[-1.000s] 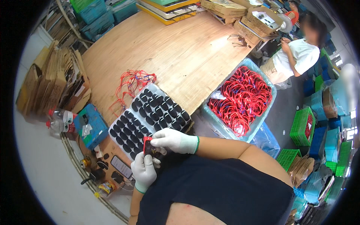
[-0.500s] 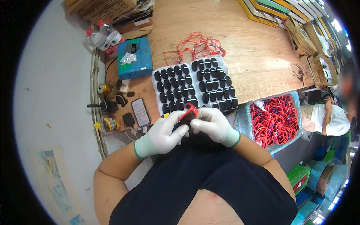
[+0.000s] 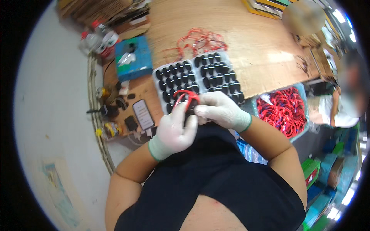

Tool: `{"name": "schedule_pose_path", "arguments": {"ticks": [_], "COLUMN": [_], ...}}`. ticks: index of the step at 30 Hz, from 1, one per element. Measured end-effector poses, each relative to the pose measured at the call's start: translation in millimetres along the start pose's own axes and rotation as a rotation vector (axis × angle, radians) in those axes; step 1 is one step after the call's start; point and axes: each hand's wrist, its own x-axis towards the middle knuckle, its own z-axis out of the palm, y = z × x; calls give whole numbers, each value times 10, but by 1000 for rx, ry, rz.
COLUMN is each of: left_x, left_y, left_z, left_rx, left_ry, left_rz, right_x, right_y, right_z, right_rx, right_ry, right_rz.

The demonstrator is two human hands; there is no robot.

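Between my gloved hands, in front of my chest, is a pair of red-framed glasses (image 3: 187, 93) with a dark lens. My left hand (image 3: 175, 131), in a white glove, pinches the frame from the left. From the other side the fingers of my right hand (image 3: 219, 109), gloved alike, close on the lens end. The fingers cover much of the frame, so how the lens sits in it cannot be made out. Just beyond my hands lie two white trays (image 3: 155, 76) with rows of black lenses (image 3: 214, 81). Behind them rests a loose heap of red frames (image 3: 200, 40).
Right of me, a light-blue crate (image 3: 306, 115) holds many red frames. To the left are a phone (image 3: 143, 114), a blue box (image 3: 133, 57), plastic bottles (image 3: 101, 44) and a black cable plug (image 3: 110, 111). Cardboard (image 3: 100, 11) is stacked far left. Another person (image 3: 339, 111) sits at right.
The red glasses have turned in my hands, a temple now arching toward the left. My right hand has risen slightly. The view has shifted a little, and a blurred round shape has appeared far right.
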Motion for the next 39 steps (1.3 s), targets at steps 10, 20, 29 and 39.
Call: {"name": "schedule_pose_path", "arguments": {"ticks": [10, 20, 29, 39], "left_x": [-192, -314, -311, -230], "left_y": [-184, -93, -237, -345], "left_z": [65, -139, -115, 88], "left_rx": [-942, -851, -644, -606], "left_ry": [-236, -434, -367, -292], "left_rz": [-617, -721, -575, -614], "right_x": [-133, -228, -62, -181], "right_y": [263, 729, 829, 647], "right_z": [40, 175, 191, 190], "right_rx": [-12, 180, 398, -7], "right_ry": [157, 200, 183, 359], "right_rz": [-47, -73, -78, -164]}}
